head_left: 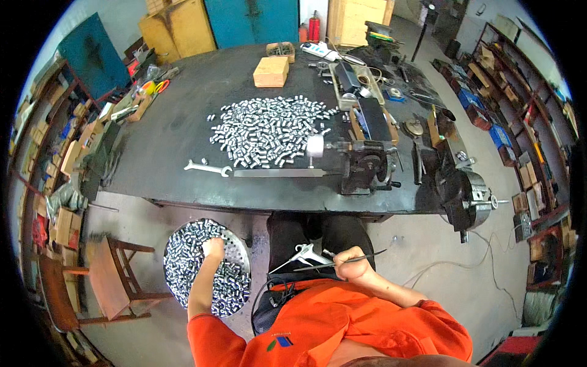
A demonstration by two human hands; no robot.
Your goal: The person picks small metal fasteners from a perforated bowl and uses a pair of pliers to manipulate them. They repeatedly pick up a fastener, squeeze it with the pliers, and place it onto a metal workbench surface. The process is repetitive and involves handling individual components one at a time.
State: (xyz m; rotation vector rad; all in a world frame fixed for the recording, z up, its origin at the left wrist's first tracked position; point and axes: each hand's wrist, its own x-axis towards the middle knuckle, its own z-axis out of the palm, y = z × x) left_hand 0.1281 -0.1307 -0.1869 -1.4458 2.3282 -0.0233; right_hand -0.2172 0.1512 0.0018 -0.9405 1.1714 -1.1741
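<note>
One round perforated tray (177, 244) holds uncountable small metal cylinders (183, 263); the left hand (213, 247) is fisted among them, contents hidden. The right hand (350, 260) grips one thin rod (367, 255) beside one air gun (304, 251).

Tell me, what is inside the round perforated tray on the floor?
The perforated tray holds many small shiny metal cylinders. The left hand reaches into them, covering some.

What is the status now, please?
Left hand closed in round tray of small metal cylinders. Right hand grips thin rod. Nothing blocking.
</note>
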